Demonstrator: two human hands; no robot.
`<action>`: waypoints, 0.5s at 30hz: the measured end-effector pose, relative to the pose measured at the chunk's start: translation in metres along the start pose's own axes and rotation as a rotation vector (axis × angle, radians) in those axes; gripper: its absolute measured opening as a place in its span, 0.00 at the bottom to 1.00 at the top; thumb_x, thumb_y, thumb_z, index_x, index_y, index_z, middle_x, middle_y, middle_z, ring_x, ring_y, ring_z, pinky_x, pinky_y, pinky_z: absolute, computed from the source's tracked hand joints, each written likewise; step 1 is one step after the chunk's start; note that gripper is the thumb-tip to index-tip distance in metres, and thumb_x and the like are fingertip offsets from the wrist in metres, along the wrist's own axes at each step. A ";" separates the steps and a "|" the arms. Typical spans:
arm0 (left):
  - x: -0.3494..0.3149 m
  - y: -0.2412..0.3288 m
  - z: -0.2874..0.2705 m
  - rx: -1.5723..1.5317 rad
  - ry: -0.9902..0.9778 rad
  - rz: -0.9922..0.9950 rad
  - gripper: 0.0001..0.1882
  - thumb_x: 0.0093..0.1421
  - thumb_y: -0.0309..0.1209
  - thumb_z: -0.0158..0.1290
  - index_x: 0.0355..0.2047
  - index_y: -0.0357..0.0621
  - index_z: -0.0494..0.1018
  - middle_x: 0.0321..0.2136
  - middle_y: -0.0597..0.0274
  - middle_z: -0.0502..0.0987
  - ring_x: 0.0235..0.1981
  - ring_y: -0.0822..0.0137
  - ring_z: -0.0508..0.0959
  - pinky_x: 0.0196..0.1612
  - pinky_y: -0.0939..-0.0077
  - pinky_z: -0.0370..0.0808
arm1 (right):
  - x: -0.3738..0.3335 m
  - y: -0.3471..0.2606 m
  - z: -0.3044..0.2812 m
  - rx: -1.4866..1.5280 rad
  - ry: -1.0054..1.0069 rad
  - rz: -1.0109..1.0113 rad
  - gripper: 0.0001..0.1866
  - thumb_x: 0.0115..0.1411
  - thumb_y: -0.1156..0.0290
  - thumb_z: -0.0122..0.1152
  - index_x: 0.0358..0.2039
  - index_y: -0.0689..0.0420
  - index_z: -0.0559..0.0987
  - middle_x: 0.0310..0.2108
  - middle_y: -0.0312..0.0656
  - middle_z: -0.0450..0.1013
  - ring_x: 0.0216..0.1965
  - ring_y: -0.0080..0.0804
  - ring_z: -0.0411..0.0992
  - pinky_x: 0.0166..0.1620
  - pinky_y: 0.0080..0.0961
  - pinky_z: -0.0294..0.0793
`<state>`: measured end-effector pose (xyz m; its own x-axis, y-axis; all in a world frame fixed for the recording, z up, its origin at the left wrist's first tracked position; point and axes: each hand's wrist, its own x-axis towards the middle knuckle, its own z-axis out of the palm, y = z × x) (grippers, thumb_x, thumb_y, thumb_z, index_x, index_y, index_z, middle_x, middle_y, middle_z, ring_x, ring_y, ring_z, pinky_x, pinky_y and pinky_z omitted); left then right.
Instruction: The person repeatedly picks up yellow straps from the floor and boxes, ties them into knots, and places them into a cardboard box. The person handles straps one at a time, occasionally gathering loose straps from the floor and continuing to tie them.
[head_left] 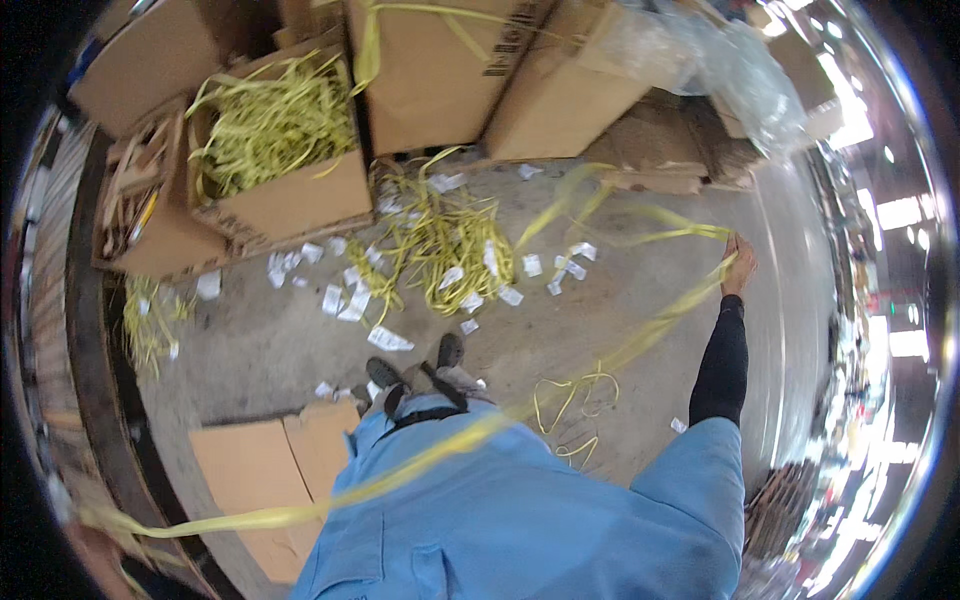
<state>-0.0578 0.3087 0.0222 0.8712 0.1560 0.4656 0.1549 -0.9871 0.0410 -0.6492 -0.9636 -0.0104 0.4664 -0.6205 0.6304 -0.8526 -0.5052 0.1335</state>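
A long yellow plastic strap [460,440] stretches across my body between my two hands. My right hand [738,268], at the end of an arm reaching far out to the right, is closed round the strap. More loops of strapping [650,228] trail from it toward the floor pile, smeared by motion. At the lower left rim, my left hand [95,555] is blurred and partly cut off. The strap's other end runs into it, and the hand appears closed on it. A tangled pile of yellow strapping [440,255] lies on the floor ahead of my feet.
A cardboard box [290,205] full of yellow strapping stands at the upper left, beside a box [165,235] of cardboard scraps. Tall cartons [440,85] and clear plastic film [750,80] are at the back. White paper labels [390,340] litter the concrete; flattened cardboard [245,465] lies lower left.
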 end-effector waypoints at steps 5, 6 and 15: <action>-0.015 0.060 0.028 -0.071 -0.031 -0.011 0.15 0.64 0.35 0.55 0.46 0.40 0.78 0.40 0.55 0.80 0.38 0.64 0.78 0.43 0.72 0.73 | -0.004 0.104 -0.077 0.069 0.172 0.389 0.22 0.67 0.54 0.47 0.38 0.60 0.81 0.29 0.53 0.78 0.33 0.49 0.77 0.39 0.42 0.73; -0.016 0.072 0.033 -0.085 -0.035 -0.006 0.15 0.64 0.35 0.55 0.46 0.40 0.78 0.40 0.55 0.80 0.38 0.65 0.78 0.42 0.72 0.73 | -0.006 0.116 -0.092 0.075 0.192 0.467 0.23 0.67 0.54 0.46 0.39 0.60 0.81 0.29 0.53 0.79 0.33 0.47 0.78 0.38 0.40 0.74; -0.009 0.145 0.041 -0.143 -0.066 0.065 0.13 0.62 0.34 0.57 0.44 0.39 0.78 0.36 0.57 0.80 0.34 0.67 0.77 0.38 0.73 0.72 | -0.014 0.169 -0.151 0.219 0.252 0.599 0.25 0.67 0.53 0.48 0.38 0.65 0.80 0.25 0.48 0.77 0.22 0.35 0.77 0.27 0.31 0.76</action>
<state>-0.0236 0.1659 -0.0124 0.9066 0.0886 0.4126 0.0330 -0.9896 0.1400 -0.8355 -0.9497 0.1182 -0.1628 -0.6853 0.7098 -0.8668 -0.2444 -0.4347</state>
